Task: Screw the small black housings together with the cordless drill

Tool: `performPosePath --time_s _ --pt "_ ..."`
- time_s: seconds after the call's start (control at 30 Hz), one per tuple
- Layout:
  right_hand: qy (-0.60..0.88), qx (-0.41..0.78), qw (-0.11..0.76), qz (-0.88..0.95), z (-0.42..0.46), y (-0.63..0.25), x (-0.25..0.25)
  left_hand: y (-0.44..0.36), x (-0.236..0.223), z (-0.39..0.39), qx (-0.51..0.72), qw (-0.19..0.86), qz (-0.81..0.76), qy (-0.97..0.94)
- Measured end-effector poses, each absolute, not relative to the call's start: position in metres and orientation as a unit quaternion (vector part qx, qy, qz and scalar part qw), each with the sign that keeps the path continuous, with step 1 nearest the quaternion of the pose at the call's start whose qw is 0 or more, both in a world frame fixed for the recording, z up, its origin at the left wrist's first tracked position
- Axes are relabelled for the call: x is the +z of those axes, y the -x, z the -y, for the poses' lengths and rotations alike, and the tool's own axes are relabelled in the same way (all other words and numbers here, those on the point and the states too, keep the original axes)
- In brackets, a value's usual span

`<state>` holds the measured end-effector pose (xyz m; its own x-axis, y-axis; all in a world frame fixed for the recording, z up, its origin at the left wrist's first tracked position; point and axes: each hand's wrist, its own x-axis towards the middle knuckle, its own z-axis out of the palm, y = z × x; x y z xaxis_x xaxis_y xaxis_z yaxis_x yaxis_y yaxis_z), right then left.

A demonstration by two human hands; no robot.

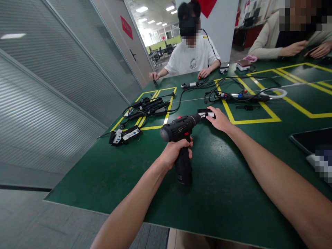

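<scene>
The table [103, 186] shows on my feed as a smooth, dark green sheet with a soft sheen, ruled into rectangles by flat yellow tape [230, 121]. Black cables [150, 109] lie in a loose tangle on the far left, and a pale tube [285, 92] curls into a ring at the right. My left hand [176, 151] has its fingers curled closed around the grip of the power drill [178, 128], near the middle of my view. The drill is dark plastic: rounded rear cap, barrel-shaped body with small red accents, ridged chuck tapering forward, thick handle. My right hand [220, 119] reaches ahead, thumb and fingers slightly parted, holding a small black-and-white block [203, 112]. The drill's tip points at that block; I cannot tell whether they touch.
</scene>
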<state>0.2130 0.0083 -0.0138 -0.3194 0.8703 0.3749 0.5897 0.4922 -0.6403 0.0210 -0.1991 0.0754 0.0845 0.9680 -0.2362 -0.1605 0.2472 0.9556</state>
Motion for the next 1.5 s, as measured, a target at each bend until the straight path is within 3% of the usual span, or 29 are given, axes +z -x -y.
performPosePath --time_s 1.5 --pt "0.467 0.19 0.354 0.788 -0.0073 -0.2134 -0.0124 -0.0219 0.0743 0.1993 0.461 0.619 -0.498 -0.395"
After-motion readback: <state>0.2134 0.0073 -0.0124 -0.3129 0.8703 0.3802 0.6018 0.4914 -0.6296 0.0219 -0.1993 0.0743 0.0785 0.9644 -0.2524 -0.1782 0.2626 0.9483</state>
